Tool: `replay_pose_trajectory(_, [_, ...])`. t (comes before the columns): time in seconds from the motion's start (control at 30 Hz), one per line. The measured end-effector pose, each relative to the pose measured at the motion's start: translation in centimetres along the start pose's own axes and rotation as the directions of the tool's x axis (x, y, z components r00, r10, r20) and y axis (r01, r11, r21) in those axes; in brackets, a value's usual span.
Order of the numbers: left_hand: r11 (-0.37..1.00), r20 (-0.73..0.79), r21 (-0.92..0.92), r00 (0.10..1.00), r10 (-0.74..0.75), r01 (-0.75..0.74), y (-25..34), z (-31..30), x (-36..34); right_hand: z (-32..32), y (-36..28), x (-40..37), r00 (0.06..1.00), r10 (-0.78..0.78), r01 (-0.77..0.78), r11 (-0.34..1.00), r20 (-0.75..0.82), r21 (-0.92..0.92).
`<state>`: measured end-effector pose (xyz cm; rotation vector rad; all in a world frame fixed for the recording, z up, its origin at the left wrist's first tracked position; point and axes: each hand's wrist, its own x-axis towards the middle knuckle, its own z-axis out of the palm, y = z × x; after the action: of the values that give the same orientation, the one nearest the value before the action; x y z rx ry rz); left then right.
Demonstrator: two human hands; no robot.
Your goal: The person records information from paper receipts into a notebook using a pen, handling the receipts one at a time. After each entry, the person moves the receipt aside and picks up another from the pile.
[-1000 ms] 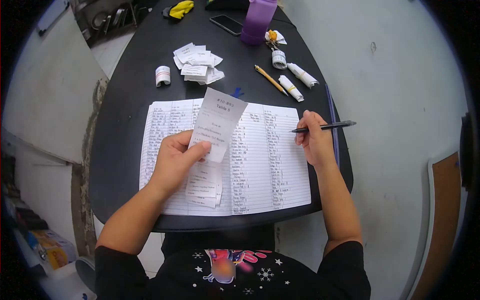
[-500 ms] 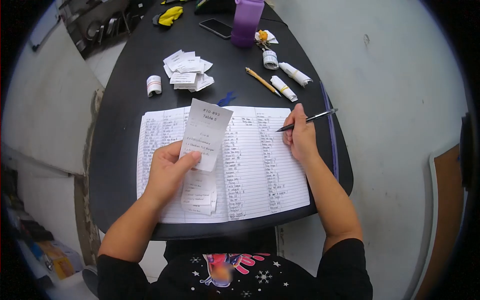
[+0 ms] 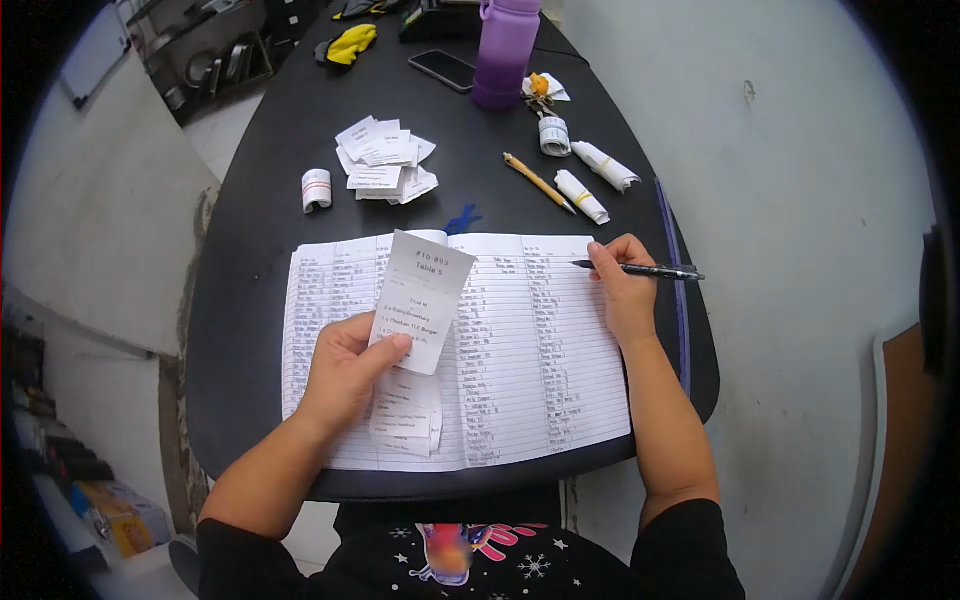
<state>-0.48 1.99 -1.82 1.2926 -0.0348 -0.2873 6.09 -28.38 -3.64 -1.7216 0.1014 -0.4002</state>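
L hand [image 3: 348, 372] is closed in a pinch on the top slip [image 3: 428, 290], thumb flat across its lower L part, other fingers bent behind; most of the slip sticks up past the thumb, tilted a bit, print facing up ("Table 5" readable nr its top). More slips [image 3: 405, 410] hang below the thumb, over the L page of the open notebook [image 3: 590, 405]; can't tell if they touch the page. R hand [image 3: 628, 300] is also closed, w/ the black pen [image 3: 655, 270] btwn thumb & index; its tip sticks out L of the fingertips over the upper R page, its back end out R past the hand, nr the purple strip [image 3: 673, 290]. Can't tell if the tip touches paper. Notebook lies flat on the black table [image 3: 250, 220], both pgs full of handwritten columns. Blue ribbon [image 3: 464, 219] is at its top edge, nr the middle. Beyond: slip pile [image 3: 385, 165], w/ red-lined roll [image 3: 317, 190] just L of it; R side has tan pen [image 3: 538, 184] beside yellow-banded roll [image 3: 582, 197]. Purple bottle [image 3: 503, 55] stands farther back, phone [image 3: 442, 70] just L of it.
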Motion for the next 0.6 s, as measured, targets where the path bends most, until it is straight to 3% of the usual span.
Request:
replay_pose_trajectory(0.07, [1.000,0.010,0.001,1.000,0.007,-0.007,0.1,-0.1,-0.1,0.2,0.2,0.1,1.000,0.014,-0.015,0.999,0.010,0.052])
replay_pose_trajectory(0.37, [1.000,0.027,0.003,0.999,0.026,-0.026,0.7,0.1,-0.2,0.1,-1.2,0.4,0.999,0.000,0.002,0.999,0.037,-0.039])
replay_pose_trajectory(0.47, [1.000,0.037,-0.003,0.999,0.018,-0.018,0.7,0.1,-0.2,-0.1,-2.4,1.5,0.981,0.105,-0.089,0.991,0.161,-0.104])
replay_pose_trajectory(0.6, [1.000,0.039,0.002,0.999,0.019,-0.020,0.7,-0.1,-0.2,0.6,-0.7,1.9,0.994,0.058,-0.054,0.998,0.092,-0.045])
